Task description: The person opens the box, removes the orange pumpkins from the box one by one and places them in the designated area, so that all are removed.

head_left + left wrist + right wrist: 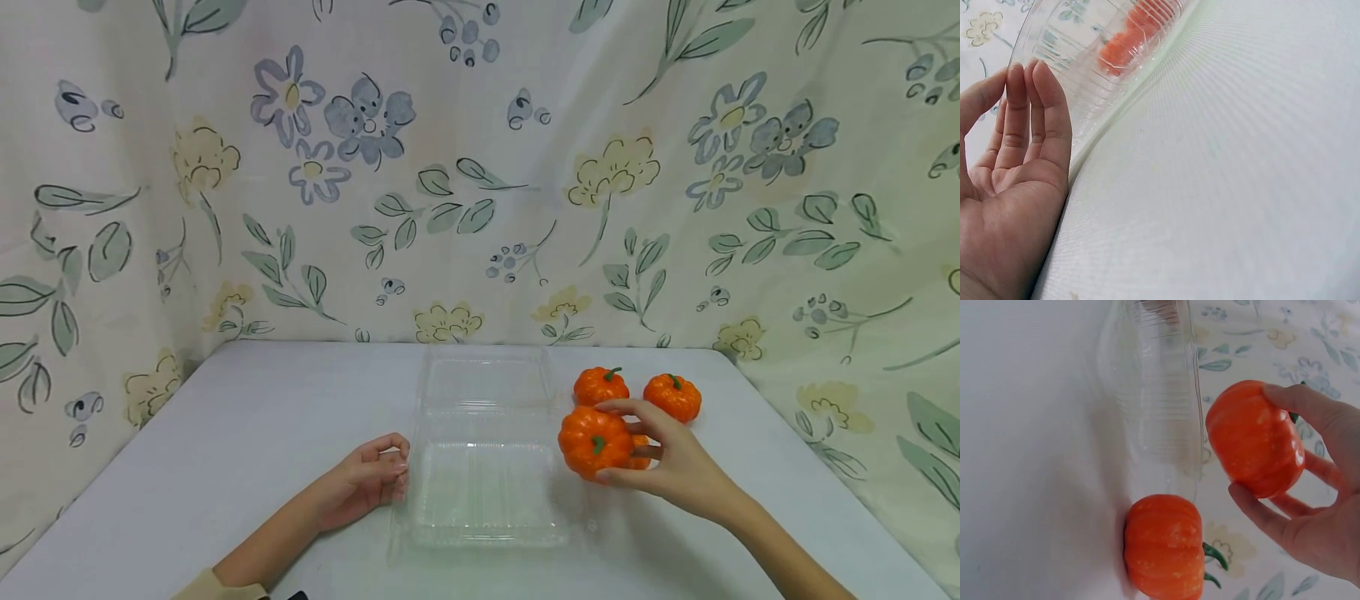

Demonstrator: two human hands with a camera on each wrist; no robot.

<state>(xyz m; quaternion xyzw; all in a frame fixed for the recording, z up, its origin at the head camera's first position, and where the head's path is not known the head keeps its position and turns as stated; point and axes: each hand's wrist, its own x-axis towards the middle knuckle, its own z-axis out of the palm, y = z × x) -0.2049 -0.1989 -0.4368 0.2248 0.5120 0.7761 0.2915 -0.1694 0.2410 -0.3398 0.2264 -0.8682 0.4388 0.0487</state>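
A small orange pumpkin [592, 442] with a green stem is in my right hand [675, 467], thumb and fingers spread around its sides. In the right wrist view this pumpkin [1254, 437] is raised beside the clear container's wall. The clear plastic container [487, 533] lies unfolded, lid [487, 379] to the back. My left hand [363, 479] is at its left edge; in the left wrist view the thumb and fingertips of that hand [1022, 144] pinch the rim. Another pumpkin [641, 454] sits on the table, mostly hidden behind the held one.
Two more orange pumpkins stand at the back right of the white table [300, 400]: one pumpkin [600, 387] near the lid, the other pumpkin [672, 398] farther right. A floral curtain [480, 167] hangs behind the table and along both sides.
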